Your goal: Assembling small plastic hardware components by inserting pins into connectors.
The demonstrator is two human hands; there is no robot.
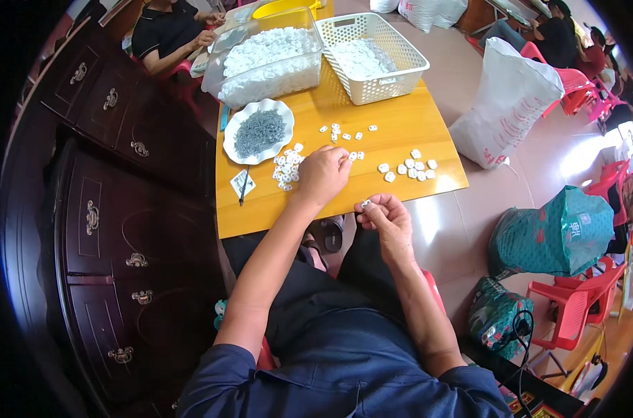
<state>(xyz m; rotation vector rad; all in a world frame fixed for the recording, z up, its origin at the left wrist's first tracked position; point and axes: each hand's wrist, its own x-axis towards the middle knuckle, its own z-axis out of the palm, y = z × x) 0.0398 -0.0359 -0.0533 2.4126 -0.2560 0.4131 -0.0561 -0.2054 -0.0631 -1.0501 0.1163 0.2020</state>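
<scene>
My right hand (pixel 390 226) is closed in a pinch just off the table's near edge, holding a small white plastic piece (pixel 365 203). Over the table, my left hand (pixel 323 173) has its fingers curled together, the tips at another white piece (pixel 353 157); whether they grip it is hard to see. Left of that hand lies a loose pile of small white pieces with dark holes (pixel 286 169). A group of rounder white pieces (pixel 410 167) sits to the right. Behind the left hand, several more pieces (pixel 335 131) are scattered.
A scalloped white plate (pixel 231 148) holds many small grey metal parts. Behind it stand a clear bin (pixel 261 92) and a cream basket (pixel 390 92), both with white pieces. A pen (pixel 244 187) lies on a paper card. Dark drawers (pixel 142 230) flank the left; a white sack (pixel 505 104) stands right.
</scene>
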